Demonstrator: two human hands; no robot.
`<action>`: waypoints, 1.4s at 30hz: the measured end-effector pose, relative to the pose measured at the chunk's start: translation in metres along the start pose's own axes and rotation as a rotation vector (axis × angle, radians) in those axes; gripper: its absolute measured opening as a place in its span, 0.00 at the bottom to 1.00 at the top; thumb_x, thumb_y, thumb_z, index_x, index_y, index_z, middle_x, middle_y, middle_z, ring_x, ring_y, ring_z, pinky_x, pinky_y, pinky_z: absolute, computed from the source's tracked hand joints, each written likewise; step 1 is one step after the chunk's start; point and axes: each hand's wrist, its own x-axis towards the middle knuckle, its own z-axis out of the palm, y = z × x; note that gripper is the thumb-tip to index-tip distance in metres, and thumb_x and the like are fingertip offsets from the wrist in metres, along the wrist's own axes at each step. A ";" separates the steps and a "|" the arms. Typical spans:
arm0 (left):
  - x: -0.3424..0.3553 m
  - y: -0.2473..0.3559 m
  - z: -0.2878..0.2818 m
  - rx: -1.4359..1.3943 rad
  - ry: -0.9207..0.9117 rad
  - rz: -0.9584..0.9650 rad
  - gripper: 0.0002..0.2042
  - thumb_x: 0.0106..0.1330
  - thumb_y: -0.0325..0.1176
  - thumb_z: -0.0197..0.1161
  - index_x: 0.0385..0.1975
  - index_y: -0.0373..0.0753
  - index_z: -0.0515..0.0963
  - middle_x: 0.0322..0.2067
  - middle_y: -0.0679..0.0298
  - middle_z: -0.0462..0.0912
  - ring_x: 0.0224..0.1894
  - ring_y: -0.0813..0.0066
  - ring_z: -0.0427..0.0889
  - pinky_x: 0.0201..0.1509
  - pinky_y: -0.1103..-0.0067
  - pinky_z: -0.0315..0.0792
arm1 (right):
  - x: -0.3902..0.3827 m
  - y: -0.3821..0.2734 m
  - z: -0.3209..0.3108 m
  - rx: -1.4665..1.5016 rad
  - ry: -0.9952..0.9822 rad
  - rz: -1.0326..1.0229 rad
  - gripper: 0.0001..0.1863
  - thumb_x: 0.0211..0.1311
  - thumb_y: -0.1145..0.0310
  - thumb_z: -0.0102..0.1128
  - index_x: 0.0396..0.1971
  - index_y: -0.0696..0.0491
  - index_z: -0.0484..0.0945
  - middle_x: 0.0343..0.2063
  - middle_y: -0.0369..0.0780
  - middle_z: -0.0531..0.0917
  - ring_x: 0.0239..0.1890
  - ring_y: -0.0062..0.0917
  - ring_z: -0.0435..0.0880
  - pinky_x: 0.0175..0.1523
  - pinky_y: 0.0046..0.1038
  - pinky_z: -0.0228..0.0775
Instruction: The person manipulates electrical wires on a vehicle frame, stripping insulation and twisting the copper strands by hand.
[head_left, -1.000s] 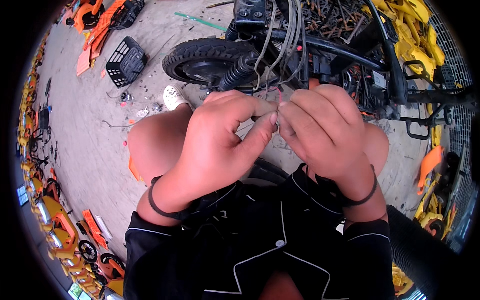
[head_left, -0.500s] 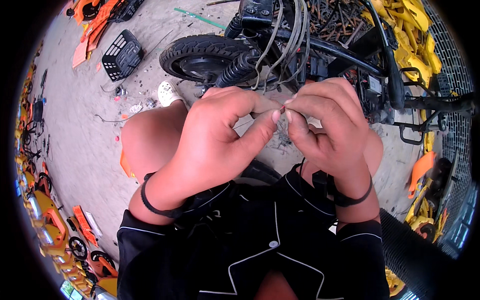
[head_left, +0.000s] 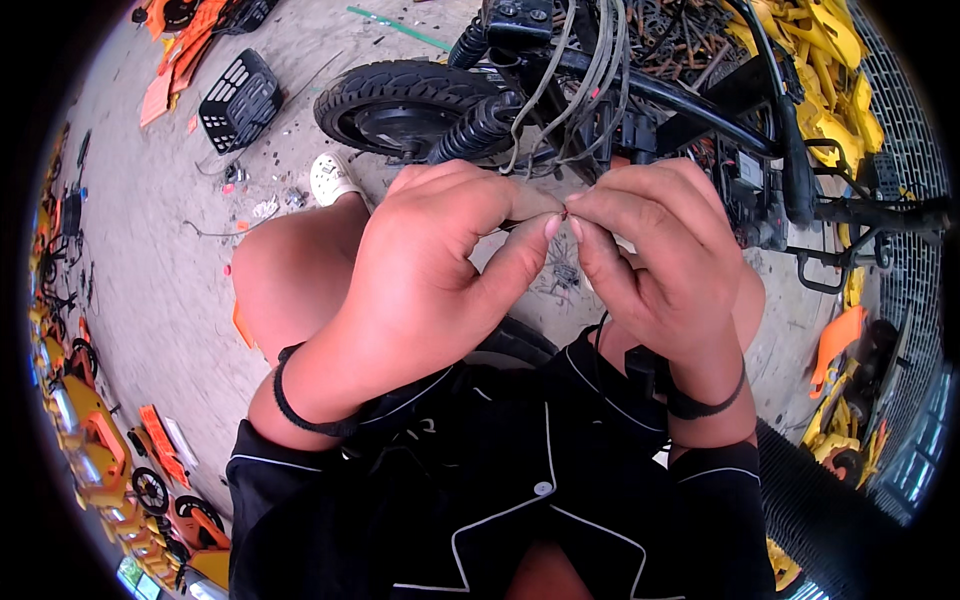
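Observation:
My left hand (head_left: 425, 260) and my right hand (head_left: 660, 250) meet at the fingertips above my lap. Each pinches with thumb and forefinger at a tiny, thin reddish wire-like piece (head_left: 564, 213), mostly hidden by the fingers. Just beyond them stands a black bike frame (head_left: 665, 95). A bundle of grey cables (head_left: 580, 85) hangs in loops from its top. Left of the frame are a black wheel (head_left: 400, 105) with a knobbly tyre and a black coil-spring shock absorber (head_left: 478, 127).
A black plastic basket (head_left: 240, 100) lies on the concrete floor at the far left, near a green strip (head_left: 400, 28). Rusty metal parts (head_left: 680, 40) and yellow panels (head_left: 835, 70) are heaped behind the frame. Orange and yellow bike parts (head_left: 100, 440) line the left side.
My fingertips have drawn slightly closer together, and less of the red piece shows between them. The whole view has shifted a little.

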 end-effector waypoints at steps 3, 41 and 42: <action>0.000 0.001 -0.001 0.057 0.000 0.042 0.04 0.61 0.24 0.69 0.35 0.36 0.84 0.30 0.61 0.86 0.33 0.64 0.82 0.44 0.73 0.71 | 0.000 -0.001 0.001 0.001 -0.003 0.013 0.11 0.48 0.77 0.74 0.34 0.54 0.85 0.33 0.37 0.84 0.34 0.33 0.82 0.39 0.30 0.75; 0.001 -0.011 -0.005 0.473 0.182 0.425 0.15 0.46 0.28 0.70 0.36 0.46 0.86 0.35 0.73 0.85 0.38 0.73 0.82 0.44 0.75 0.65 | -0.004 -0.002 -0.004 0.691 -0.181 0.538 0.03 0.59 0.81 0.67 0.32 0.60 0.83 0.31 0.38 0.83 0.38 0.23 0.79 0.46 0.25 0.69; 0.001 -0.011 -0.005 0.477 0.177 0.427 0.15 0.45 0.28 0.70 0.36 0.46 0.86 0.35 0.73 0.85 0.38 0.73 0.82 0.44 0.74 0.65 | -0.004 -0.001 -0.004 0.693 -0.177 0.530 0.03 0.60 0.80 0.68 0.33 0.60 0.83 0.31 0.36 0.82 0.35 0.21 0.78 0.42 0.23 0.69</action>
